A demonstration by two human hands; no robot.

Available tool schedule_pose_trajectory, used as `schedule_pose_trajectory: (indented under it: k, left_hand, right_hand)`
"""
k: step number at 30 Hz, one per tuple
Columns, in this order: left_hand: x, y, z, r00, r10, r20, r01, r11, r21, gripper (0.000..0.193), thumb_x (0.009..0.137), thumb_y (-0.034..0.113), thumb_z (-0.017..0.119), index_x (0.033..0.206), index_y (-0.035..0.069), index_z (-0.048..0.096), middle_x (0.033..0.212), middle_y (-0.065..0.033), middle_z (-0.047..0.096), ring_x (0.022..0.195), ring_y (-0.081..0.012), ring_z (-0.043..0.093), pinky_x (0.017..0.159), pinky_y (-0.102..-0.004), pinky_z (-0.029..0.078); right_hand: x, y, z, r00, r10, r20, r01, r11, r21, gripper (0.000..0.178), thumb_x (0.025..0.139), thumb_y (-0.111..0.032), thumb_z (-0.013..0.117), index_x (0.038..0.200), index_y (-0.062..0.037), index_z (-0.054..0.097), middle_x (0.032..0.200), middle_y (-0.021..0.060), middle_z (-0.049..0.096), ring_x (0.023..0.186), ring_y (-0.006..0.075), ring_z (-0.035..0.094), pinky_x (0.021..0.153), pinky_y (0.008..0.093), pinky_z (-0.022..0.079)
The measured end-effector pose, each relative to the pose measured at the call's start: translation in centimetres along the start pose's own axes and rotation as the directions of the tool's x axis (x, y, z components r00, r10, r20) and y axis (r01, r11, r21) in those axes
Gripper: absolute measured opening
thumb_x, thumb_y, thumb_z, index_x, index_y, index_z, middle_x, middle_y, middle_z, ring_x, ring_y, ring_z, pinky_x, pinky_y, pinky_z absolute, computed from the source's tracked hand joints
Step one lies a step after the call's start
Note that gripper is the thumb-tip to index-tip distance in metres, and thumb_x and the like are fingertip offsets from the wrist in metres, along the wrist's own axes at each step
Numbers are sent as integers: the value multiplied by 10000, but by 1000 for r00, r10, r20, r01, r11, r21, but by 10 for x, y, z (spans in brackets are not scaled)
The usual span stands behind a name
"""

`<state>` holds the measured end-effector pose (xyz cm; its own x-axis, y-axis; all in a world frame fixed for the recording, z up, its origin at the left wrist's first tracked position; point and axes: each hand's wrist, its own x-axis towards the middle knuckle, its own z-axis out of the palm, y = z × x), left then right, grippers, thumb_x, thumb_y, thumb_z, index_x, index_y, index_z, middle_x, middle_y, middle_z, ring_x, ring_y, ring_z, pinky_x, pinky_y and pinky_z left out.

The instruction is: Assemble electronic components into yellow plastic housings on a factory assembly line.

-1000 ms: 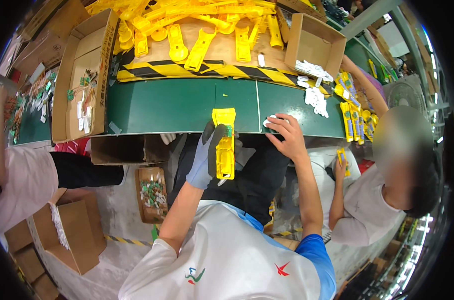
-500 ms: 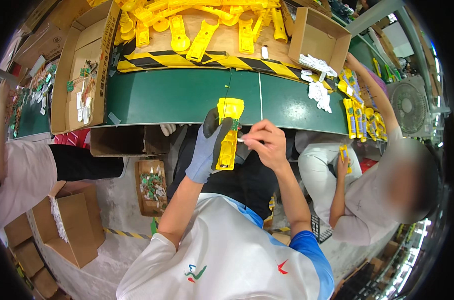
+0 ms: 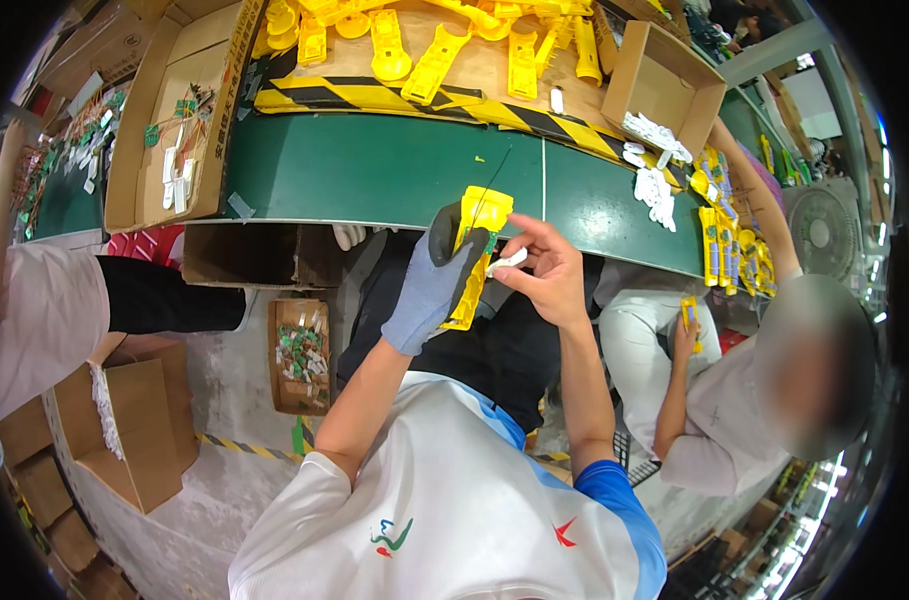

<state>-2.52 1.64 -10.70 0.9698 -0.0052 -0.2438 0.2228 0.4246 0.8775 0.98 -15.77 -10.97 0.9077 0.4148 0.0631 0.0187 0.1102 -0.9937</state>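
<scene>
Head-worn fisheye, looking steeply down, close over green workbench (image 3: pixel 374 170)

Cardboard box (image 3: pixel 174 120) left on the belt (image 3: pixel 374 170) — plastic part (image 3: pixel 477 250) at its near edge, between both hands

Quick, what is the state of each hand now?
Left hand: gloved, closed around the yellow plastic part.
Right hand: bare, pinching a small white piece beside that part.

Grey glove with black fingertips on the left hand (image 3: pixel 432 290), bright yellow plastic casing (image 3: pixel 476 250), small white piece (image 3: pixel 507 262), deep green table (image 3: pixel 374 170), black-and-yellow striped edge (image 3: pixel 374 95).
</scene>
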Motion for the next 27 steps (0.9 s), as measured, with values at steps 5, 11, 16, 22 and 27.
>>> schedule_pose_trajectory:
  k: [5, 11, 16, 22, 27]
  left_hand:
    - [7, -15, 0, 986, 152, -64, -143, 981, 128, 449, 958, 176, 611, 1366, 49, 475, 1062, -68, 641, 825, -116, 611, 712, -267, 517]
    - [-1, -13, 6, 943, 332, -22, -309, 899, 309, 602, 959, 141, 586, 1502, 61, 342, 1211, -152, 651, 1049, -200, 649, 886, -319, 503]
    - [-2, -7, 15, 949, 313, 28, -294, 853, 431, 563, 956, 181, 596, 1462, 46, 387, 1188, -183, 652, 1036, -272, 666, 875, -345, 514]
    - [2, -18, 15, 913, 402, 69, -377, 764, 524, 494, 943, 185, 590, 1389, 33, 443, 1170, -200, 641, 1014, -339, 663, 851, -387, 526]
    - [6, -31, 5, 930, 360, 82, -343, 759, 553, 397, 937, 178, 564, 1295, 25, 482, 1122, -213, 633, 980, -393, 654, 822, -415, 531]
  right_hand:
    - [-2, 2, 13, 989, 32, -147, -20, 996, 86, 642, 760, 117, 749, 1351, 3, 526, 1069, 101, 669, 892, 108, 636, 828, 242, 538]
    - [-10, 11, 18, 976, 41, -215, -27, 997, 66, 571, 787, 101, 737, 1327, 43, 561, 1065, 91, 678, 902, 101, 627, 839, 248, 534]
    - [-16, 2, 20, 975, 16, -222, -21, 1000, -22, 512, 843, 59, 706, 1334, 45, 563, 1117, 101, 691, 991, 120, 639, 879, 268, 527]
    - [-21, -2, 24, 975, 48, -218, -63, 996, -64, 499, 912, 18, 642, 1397, -15, 527, 1173, 126, 691, 1026, 142, 658, 883, 294, 539]
    - [-19, -5, 29, 968, 102, -229, -133, 983, -123, 489, 921, 17, 632, 1396, -4, 518, 1178, 139, 687, 1034, 144, 655, 885, 302, 540]
